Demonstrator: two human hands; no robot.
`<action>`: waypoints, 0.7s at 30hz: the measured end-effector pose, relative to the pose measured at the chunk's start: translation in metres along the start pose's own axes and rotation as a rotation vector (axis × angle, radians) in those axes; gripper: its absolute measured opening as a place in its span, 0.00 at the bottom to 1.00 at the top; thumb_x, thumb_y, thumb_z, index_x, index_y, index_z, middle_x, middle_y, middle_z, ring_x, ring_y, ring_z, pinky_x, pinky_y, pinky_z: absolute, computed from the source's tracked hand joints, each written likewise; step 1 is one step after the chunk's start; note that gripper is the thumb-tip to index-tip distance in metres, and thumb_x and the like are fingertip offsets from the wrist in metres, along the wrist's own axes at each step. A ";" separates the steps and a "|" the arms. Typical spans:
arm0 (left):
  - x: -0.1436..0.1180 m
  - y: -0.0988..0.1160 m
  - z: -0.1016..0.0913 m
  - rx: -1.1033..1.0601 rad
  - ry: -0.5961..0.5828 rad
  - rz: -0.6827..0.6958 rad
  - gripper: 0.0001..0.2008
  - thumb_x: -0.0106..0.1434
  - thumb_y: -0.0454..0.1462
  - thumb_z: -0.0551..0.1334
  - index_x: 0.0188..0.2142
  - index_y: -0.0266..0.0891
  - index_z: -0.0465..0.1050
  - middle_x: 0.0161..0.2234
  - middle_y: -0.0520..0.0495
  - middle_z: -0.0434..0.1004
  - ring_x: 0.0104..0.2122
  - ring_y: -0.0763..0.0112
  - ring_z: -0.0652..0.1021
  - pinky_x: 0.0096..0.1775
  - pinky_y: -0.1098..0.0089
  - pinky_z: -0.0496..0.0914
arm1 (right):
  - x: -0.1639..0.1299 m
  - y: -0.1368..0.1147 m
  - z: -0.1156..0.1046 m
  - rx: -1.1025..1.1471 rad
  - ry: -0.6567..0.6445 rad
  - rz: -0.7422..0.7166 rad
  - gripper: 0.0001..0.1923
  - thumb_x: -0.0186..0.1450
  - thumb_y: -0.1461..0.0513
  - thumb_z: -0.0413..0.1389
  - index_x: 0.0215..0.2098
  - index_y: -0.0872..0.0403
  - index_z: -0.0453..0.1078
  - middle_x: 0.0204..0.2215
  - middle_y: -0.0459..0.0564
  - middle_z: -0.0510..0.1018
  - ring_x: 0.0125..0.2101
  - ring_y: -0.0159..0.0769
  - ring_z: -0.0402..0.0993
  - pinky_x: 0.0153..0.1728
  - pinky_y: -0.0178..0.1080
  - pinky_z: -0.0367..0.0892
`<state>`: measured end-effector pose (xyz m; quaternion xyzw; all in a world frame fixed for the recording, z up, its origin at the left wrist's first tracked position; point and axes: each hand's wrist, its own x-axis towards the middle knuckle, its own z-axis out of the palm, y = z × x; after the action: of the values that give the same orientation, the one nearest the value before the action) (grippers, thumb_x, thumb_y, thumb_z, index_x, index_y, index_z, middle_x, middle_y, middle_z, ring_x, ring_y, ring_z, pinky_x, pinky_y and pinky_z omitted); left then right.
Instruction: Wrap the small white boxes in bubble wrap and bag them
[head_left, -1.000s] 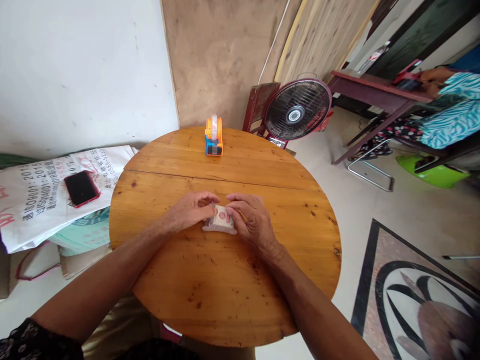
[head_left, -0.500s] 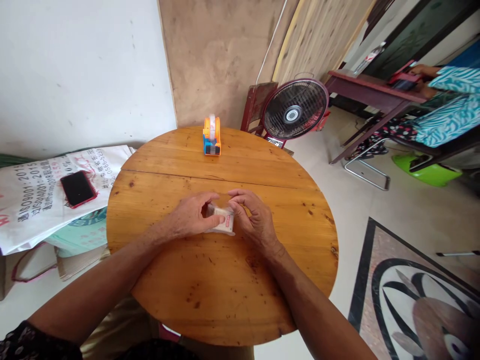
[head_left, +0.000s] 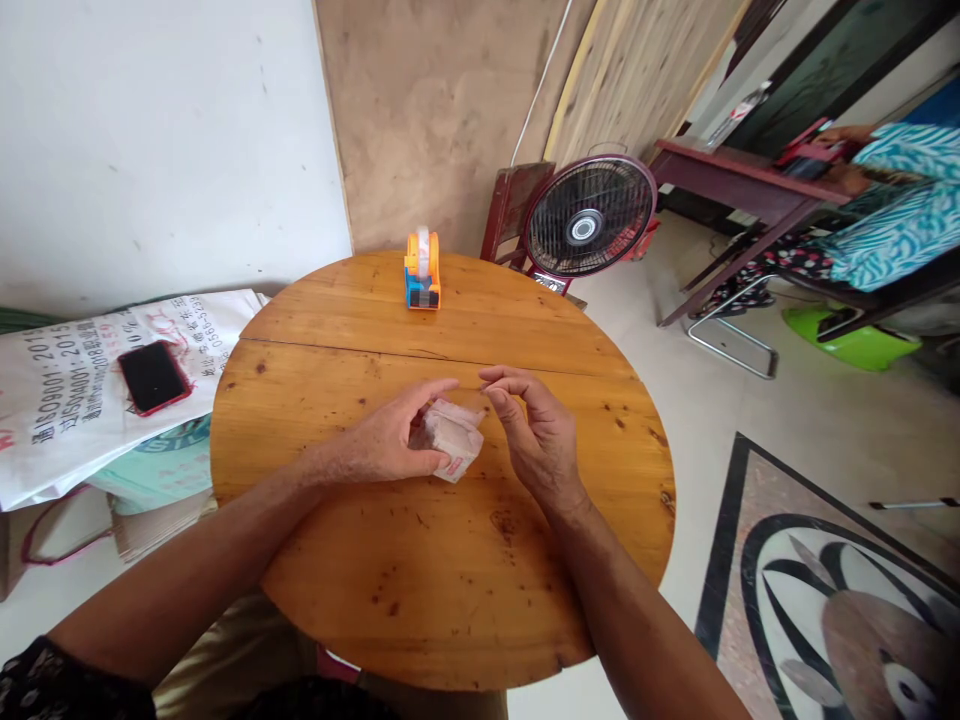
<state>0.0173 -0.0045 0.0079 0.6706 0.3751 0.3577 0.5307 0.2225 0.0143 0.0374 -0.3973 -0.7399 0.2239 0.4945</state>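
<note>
A small packet [head_left: 453, 439] wrapped in clear film, pale with red print, sits tilted in my left hand [head_left: 390, 440], just above the round wooden table [head_left: 442, 590]. My left fingers curl around its left side. My right hand [head_left: 536, 435] hovers right beside the packet, thumb and forefinger pinched at the film's upper right corner. Whether they grip the film is hard to tell. An orange and blue tape dispenser [head_left: 422, 269] stands at the table's far edge.
A phone [head_left: 153, 376] in a red case lies on printed sacks [head_left: 82, 390] at the left. Beyond the table stand a floor fan [head_left: 589, 222] and a dark chair [head_left: 514, 208]. A seated person in a teal patterned garment [head_left: 892, 225] is at a desk, far right.
The packet was flat on the table under both hands. My left hand has lifted and tilted it, and my right hand has drawn back to its right corner.
</note>
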 end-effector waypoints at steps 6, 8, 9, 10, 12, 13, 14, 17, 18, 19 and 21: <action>-0.001 0.007 -0.001 -0.022 -0.073 -0.019 0.46 0.55 0.36 0.70 0.68 0.47 0.49 0.54 0.43 0.71 0.52 0.60 0.74 0.55 0.59 0.66 | 0.002 0.003 0.000 0.098 0.035 0.075 0.08 0.69 0.58 0.54 0.34 0.51 0.72 0.41 0.50 0.80 0.44 0.38 0.76 0.49 0.42 0.68; -0.002 0.010 -0.002 -0.022 -0.088 -0.034 0.47 0.55 0.36 0.70 0.68 0.47 0.48 0.55 0.43 0.70 0.51 0.61 0.74 0.53 0.60 0.67 | 0.002 0.005 0.001 0.123 0.044 0.112 0.09 0.68 0.57 0.55 0.33 0.51 0.72 0.40 0.50 0.81 0.44 0.39 0.76 0.49 0.42 0.69; -0.002 0.011 -0.002 -0.030 -0.101 -0.046 0.47 0.55 0.36 0.69 0.69 0.47 0.47 0.54 0.43 0.70 0.49 0.61 0.75 0.52 0.61 0.68 | 0.003 0.006 0.001 0.138 0.047 0.132 0.09 0.68 0.56 0.55 0.33 0.51 0.72 0.39 0.50 0.81 0.43 0.39 0.76 0.48 0.42 0.69; -0.002 0.013 -0.003 -0.049 -0.117 -0.055 0.46 0.56 0.36 0.69 0.69 0.47 0.47 0.54 0.43 0.71 0.49 0.62 0.75 0.51 0.62 0.68 | 0.003 0.008 0.002 0.157 0.050 0.152 0.09 0.68 0.56 0.56 0.33 0.51 0.72 0.39 0.50 0.81 0.43 0.39 0.76 0.48 0.42 0.69; -0.002 0.015 -0.004 -0.117 -0.137 -0.038 0.43 0.58 0.38 0.67 0.68 0.45 0.48 0.54 0.42 0.70 0.49 0.62 0.74 0.50 0.63 0.68 | 0.005 0.011 0.002 0.207 0.057 0.186 0.10 0.67 0.56 0.56 0.32 0.51 0.73 0.39 0.49 0.81 0.41 0.38 0.76 0.46 0.42 0.69; -0.002 0.017 -0.005 -0.160 -0.140 -0.018 0.41 0.59 0.38 0.67 0.67 0.44 0.49 0.54 0.42 0.70 0.49 0.62 0.74 0.50 0.64 0.68 | 0.005 0.013 0.003 0.233 0.063 0.201 0.10 0.67 0.55 0.56 0.32 0.52 0.73 0.38 0.49 0.81 0.40 0.38 0.76 0.46 0.42 0.69; -0.002 0.018 -0.005 -0.202 -0.135 0.002 0.39 0.60 0.38 0.66 0.66 0.44 0.50 0.54 0.42 0.70 0.50 0.62 0.73 0.50 0.64 0.68 | 0.006 0.015 0.003 0.255 0.070 0.216 0.10 0.67 0.55 0.57 0.32 0.52 0.73 0.37 0.49 0.81 0.39 0.37 0.76 0.46 0.42 0.69; -0.003 0.021 -0.005 -0.258 -0.108 0.015 0.31 0.60 0.37 0.65 0.61 0.43 0.58 0.52 0.43 0.71 0.50 0.63 0.73 0.49 0.66 0.68 | 0.009 0.021 0.004 0.287 0.099 0.278 0.10 0.66 0.54 0.57 0.32 0.52 0.74 0.34 0.48 0.81 0.37 0.36 0.75 0.45 0.42 0.69; -0.004 0.022 -0.005 -0.253 -0.097 0.001 0.28 0.60 0.38 0.65 0.58 0.42 0.61 0.49 0.44 0.73 0.48 0.64 0.74 0.48 0.67 0.68 | 0.010 0.022 0.004 0.293 0.106 0.305 0.11 0.65 0.54 0.57 0.32 0.52 0.74 0.33 0.48 0.81 0.36 0.36 0.75 0.44 0.42 0.70; -0.004 0.023 -0.006 -0.235 -0.082 -0.015 0.23 0.60 0.39 0.65 0.55 0.42 0.64 0.46 0.45 0.74 0.45 0.65 0.75 0.45 0.68 0.68 | 0.011 0.022 0.005 0.300 0.109 0.331 0.11 0.65 0.53 0.57 0.32 0.52 0.75 0.33 0.48 0.81 0.36 0.36 0.75 0.43 0.42 0.70; -0.003 0.023 -0.007 -0.175 -0.066 -0.062 0.16 0.62 0.42 0.63 0.48 0.40 0.70 0.38 0.48 0.75 0.36 0.69 0.75 0.37 0.71 0.67 | 0.012 0.023 0.006 0.321 0.110 0.368 0.12 0.64 0.53 0.57 0.32 0.52 0.75 0.34 0.49 0.81 0.35 0.36 0.74 0.42 0.42 0.70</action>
<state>0.0127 -0.0078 0.0313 0.6213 0.3455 0.3501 0.6100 0.2235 0.0378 0.0244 -0.4533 -0.5821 0.4027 0.5419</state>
